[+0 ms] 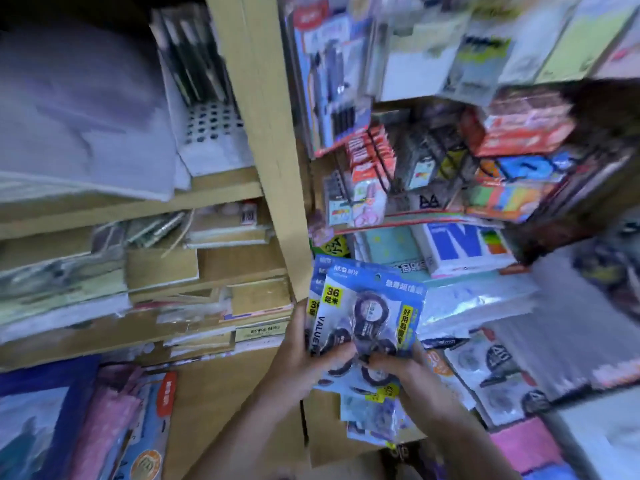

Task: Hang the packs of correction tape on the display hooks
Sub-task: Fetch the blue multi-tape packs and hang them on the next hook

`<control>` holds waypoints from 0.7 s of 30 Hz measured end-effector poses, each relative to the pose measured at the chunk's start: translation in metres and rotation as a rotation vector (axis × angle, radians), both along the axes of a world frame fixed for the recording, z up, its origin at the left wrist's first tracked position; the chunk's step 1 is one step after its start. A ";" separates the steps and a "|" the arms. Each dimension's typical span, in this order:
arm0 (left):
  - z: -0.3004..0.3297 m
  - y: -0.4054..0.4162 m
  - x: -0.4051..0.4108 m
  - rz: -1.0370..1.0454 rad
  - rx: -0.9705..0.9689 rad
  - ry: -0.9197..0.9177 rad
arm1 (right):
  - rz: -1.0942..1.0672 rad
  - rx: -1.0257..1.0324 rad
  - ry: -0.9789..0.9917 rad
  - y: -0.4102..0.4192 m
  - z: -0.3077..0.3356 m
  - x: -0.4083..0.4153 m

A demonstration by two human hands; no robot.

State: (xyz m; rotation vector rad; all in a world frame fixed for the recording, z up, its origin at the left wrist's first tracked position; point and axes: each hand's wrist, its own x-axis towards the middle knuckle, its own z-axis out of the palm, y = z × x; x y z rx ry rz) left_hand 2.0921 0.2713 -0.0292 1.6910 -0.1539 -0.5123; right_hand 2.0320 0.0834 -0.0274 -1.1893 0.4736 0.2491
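**Two hands holding a stack of correction tape packs before a crowded stationery display**

Nearest the camera, a person's left hand [298, 355] is gripping the left edge of a small stack of blue and white carded blister packs of correction tape [367, 313], fingers curled round the side. The right hand [405, 370] is pinching the lower edge of the stack, fingers curled over the clear plastic bubbles. The packs are being held upright at chest level, in front of a pale wooden shelf post [263, 140].

These packs are likely light, with thin bendable card and slick plastic fronts, so they may slide against each other. Holding one by its card sides, leaving the punched hole at the top free, seems best.

Beyond, blurred packs are hanging in rows on black wire display hooks [377, 157]. Which hook is free cannot be told. To the left, wooden shelves [138, 206] are carrying stacked paper goods.
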 end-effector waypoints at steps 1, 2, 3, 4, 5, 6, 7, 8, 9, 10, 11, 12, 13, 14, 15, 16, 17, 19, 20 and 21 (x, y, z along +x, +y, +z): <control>0.020 -0.007 0.002 -0.008 -0.005 -0.034 | 0.003 -0.022 -0.046 -0.007 0.019 0.002; 0.041 -0.014 0.004 -0.005 -0.013 -0.073 | 0.005 -0.044 -0.089 -0.014 0.038 0.003; 0.061 -0.021 0.006 -0.007 -0.026 -0.111 | 0.007 -0.064 -0.131 -0.022 0.058 0.004; 0.082 -0.028 0.007 -0.004 -0.045 -0.147 | 0.008 -0.076 -0.170 -0.030 0.077 0.006; 0.101 -0.035 0.009 -0.006 -0.067 -0.175 | 0.018 -0.084 -0.213 -0.038 0.097 0.006; 0.120 -0.043 0.010 -0.011 -0.086 -0.200 | 0.027 -0.100 -0.252 -0.046 0.115 0.007; 0.138 -0.051 0.012 -0.020 -0.103 -0.227 | 0.030 -0.124 -0.287 -0.054 0.131 0.008; 0.156 -0.060 0.014 -0.024 -0.123 -0.261 | 0.034 -0.151 -0.317 -0.063 0.148 0.010; 0.173 -0.069 0.016 -0.027 -0.142 -0.297 | 0.039 -0.174 -0.343 -0.072 0.164 0.012; 0.190 -0.077 0.018 -0.027 -0.157 -0.328 | 0.040 -0.198 -0.371 -0.082 0.179 0.015; 0.206 -0.086 0.020 -0.021 -0.170 -0.364 | 0.036 -0.219 -0.402 -0.091 0.195 0.017; 0.223 -0.095 0.022 -0.011 -0.181 -0.404 | 0.031 -0.236 -0.435 -0.101 0.213 0.020; 0.239 -0.103 0.024 -0.007 -0.185 -0.447 | 0.038 -0.251 -0.475 -0.109 0.232 0.022; 0.255 -0.109 0.026 -0.007 -0.192 -0.485 | 0.052 -0.264 -0.525 -0.116 0.251 0.025; 0.270 -0.116 0.029 -0.008 -0.196 -0.519 | 0.069 -0.275 -0.576 -0.123 0.270 0.028; 0.285 -0.121 0.031 -0.003 -0.196 -0.549 | 0.081 -0.282 -0.619 -0.129 0.288 0.031; 0.301 -0.127 0.035 0.007 -0.198 -0.577 | 0.091 -0.283 -0.657 -0.135 0.305 0.036; 0.332 -0.137 0.042 0.034 -0.210 -0.632 | 0.100 -0.296 -0.735 -0.146 0.336 0.047; 0.348 -0.141 0.045 0.042 -0.211 -0.667 | 0.102 -0.323 -0.777 -0.150 0.352 0.053; 0.363 -0.145 0.049 0.047 -0.204 -0.706 | 0.106 -0.357 -0.821 -0.153 0.366 0.059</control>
